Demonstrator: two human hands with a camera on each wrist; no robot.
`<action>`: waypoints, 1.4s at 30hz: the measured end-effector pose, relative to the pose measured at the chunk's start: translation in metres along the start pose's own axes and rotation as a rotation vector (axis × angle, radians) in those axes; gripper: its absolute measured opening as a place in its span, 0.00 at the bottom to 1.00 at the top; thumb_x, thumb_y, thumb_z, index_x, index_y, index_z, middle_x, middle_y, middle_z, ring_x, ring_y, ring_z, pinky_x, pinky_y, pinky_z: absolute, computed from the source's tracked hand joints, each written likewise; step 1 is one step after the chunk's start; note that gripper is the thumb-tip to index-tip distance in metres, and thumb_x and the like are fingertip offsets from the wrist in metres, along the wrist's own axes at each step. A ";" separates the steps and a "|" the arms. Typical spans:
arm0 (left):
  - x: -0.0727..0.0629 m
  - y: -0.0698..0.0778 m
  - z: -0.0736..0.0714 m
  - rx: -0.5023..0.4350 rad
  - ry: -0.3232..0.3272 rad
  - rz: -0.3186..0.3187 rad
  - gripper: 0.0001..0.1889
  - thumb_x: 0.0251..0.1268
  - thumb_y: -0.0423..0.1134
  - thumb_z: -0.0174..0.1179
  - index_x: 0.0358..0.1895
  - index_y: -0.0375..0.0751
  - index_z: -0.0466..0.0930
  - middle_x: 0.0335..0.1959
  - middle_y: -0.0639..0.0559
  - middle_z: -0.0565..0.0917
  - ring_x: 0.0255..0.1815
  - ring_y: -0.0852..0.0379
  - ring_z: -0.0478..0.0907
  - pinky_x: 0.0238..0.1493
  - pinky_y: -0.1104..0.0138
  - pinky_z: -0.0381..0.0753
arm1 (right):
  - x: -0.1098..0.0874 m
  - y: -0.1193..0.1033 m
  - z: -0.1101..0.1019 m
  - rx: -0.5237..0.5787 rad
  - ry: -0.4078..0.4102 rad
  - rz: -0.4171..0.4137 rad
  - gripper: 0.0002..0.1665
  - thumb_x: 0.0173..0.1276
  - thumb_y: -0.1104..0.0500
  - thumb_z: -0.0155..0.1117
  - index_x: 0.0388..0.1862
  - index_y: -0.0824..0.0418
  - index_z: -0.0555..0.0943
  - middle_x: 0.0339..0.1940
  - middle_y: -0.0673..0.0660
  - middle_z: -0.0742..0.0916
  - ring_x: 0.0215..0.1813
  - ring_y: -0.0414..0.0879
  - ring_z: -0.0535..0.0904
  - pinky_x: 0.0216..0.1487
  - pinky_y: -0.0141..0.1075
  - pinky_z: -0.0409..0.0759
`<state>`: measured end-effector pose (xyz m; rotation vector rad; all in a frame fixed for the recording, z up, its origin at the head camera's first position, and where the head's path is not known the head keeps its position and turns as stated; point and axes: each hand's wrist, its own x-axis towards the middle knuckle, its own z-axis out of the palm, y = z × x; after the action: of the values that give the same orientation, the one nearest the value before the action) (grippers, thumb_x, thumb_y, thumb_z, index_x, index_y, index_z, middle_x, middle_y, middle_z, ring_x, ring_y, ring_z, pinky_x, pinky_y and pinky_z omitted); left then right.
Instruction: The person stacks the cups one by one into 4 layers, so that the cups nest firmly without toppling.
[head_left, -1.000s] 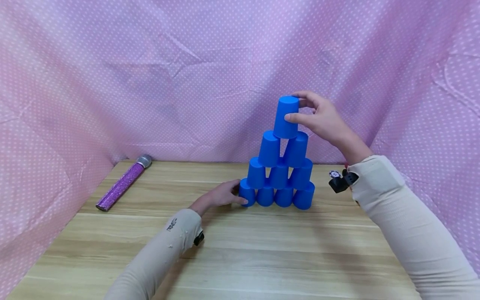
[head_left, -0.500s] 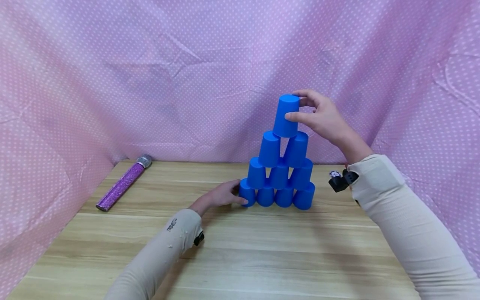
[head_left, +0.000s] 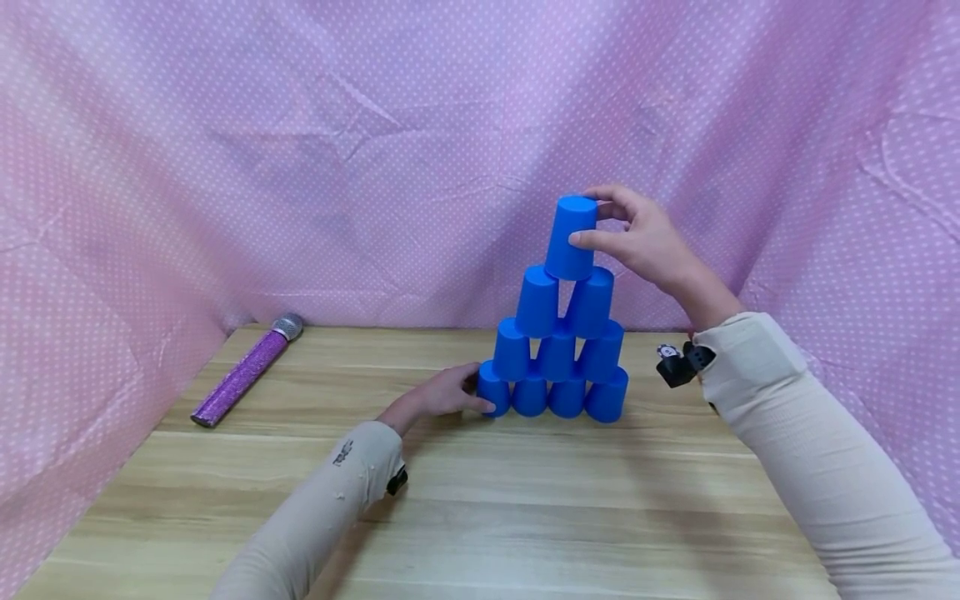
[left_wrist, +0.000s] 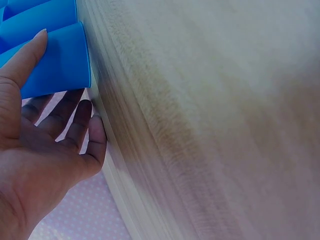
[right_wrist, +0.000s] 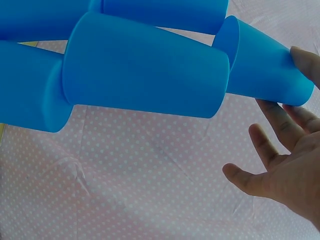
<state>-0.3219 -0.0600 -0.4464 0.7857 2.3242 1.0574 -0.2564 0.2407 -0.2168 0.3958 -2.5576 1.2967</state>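
Note:
Blue cups stand upside down in a four-row pyramid on the wooden table. At its peak, my right hand point(head_left: 647, 237) holds the top cup point(head_left: 572, 250) from the right, thumb in front and fingers behind. In the right wrist view that cup point(right_wrist: 267, 67) lies between thumb and fingertips, while two other fingers stay off it. Its rim meets the row below; whether its weight rests there I cannot tell. My left hand point(head_left: 450, 389) is at the lowest left cup point(head_left: 492, 390). Its thumb lies on that cup point(left_wrist: 62, 62) in the left wrist view, with fingers behind.
A microphone point(head_left: 247, 371) with a glittery purple handle lies at the table's left. Pink dotted cloth point(head_left: 420, 167) hangs behind and at both sides. The wooden table point(head_left: 525, 517) extends in front of the pyramid.
The top cup and my right hand rose very slightly, then came down a little. My left hand and the other cups keep their places; the whole view has shifted slightly.

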 end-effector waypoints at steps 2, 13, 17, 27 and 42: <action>0.000 0.000 0.000 0.002 0.001 -0.001 0.36 0.65 0.48 0.68 0.73 0.49 0.64 0.70 0.48 0.74 0.71 0.46 0.71 0.73 0.47 0.68 | 0.000 0.000 0.000 0.001 -0.002 0.003 0.41 0.68 0.46 0.68 0.76 0.52 0.65 0.69 0.63 0.77 0.72 0.60 0.70 0.68 0.67 0.66; -0.003 -0.003 -0.002 0.007 0.018 -0.003 0.35 0.66 0.49 0.67 0.73 0.49 0.64 0.70 0.47 0.74 0.72 0.45 0.70 0.73 0.45 0.68 | 0.004 0.002 0.003 -0.011 -0.021 0.005 0.42 0.68 0.45 0.68 0.76 0.53 0.64 0.69 0.63 0.77 0.72 0.60 0.70 0.68 0.67 0.67; -0.005 -0.005 -0.002 -0.005 0.022 -0.003 0.35 0.65 0.49 0.68 0.73 0.49 0.64 0.70 0.48 0.74 0.72 0.45 0.70 0.72 0.45 0.68 | 0.005 0.003 0.004 -0.016 -0.026 0.003 0.42 0.68 0.44 0.68 0.76 0.53 0.65 0.69 0.63 0.77 0.72 0.60 0.70 0.68 0.68 0.66; -0.007 -0.005 -0.003 -0.004 0.040 -0.009 0.36 0.65 0.49 0.68 0.73 0.49 0.63 0.70 0.48 0.75 0.71 0.46 0.71 0.72 0.46 0.68 | 0.006 0.004 0.005 -0.011 -0.035 -0.012 0.43 0.67 0.44 0.68 0.77 0.52 0.64 0.70 0.63 0.77 0.74 0.61 0.69 0.69 0.69 0.63; -0.025 0.010 -0.033 0.104 0.075 0.062 0.39 0.66 0.56 0.64 0.77 0.52 0.60 0.75 0.45 0.68 0.78 0.43 0.62 0.73 0.43 0.65 | -0.047 0.036 -0.025 -0.129 0.003 0.028 0.43 0.71 0.41 0.63 0.79 0.52 0.60 0.74 0.61 0.74 0.79 0.61 0.59 0.74 0.70 0.52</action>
<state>-0.3209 -0.0875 -0.4145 0.8763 2.4488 1.0147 -0.2230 0.2872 -0.2451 0.3326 -2.6350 1.1330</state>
